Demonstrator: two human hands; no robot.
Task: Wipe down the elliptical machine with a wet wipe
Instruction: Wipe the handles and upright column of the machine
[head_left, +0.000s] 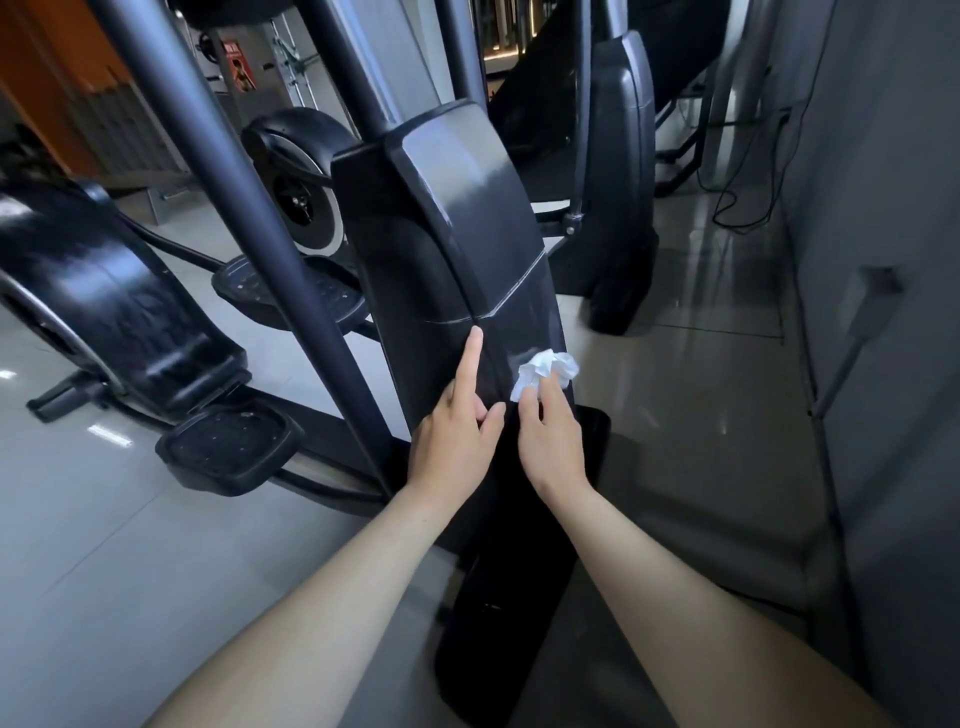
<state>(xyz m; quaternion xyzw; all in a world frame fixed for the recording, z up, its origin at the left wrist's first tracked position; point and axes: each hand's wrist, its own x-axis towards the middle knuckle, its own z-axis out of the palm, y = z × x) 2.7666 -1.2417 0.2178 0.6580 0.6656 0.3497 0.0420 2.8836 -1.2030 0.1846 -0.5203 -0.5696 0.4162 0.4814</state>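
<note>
The elliptical machine's black front housing (457, 223) stands upright in the middle of the head view, glossy, with a thin pale seam across it. My right hand (553, 441) pinches a crumpled white wet wipe (545, 370) against the lower right side of the housing. My left hand (457, 441) rests on the housing just left of it, index finger straight and pointing up to the seam, the other fingers loosely curled. Dark pedals (228, 447) sit low at the left.
A grey handlebar tube (244, 208) slants down in front of the housing at the left. A second black machine (618, 182) stands behind at the right. A grey wall (883, 208) with cables runs along the right. The floor (78, 519) is glossy tile.
</note>
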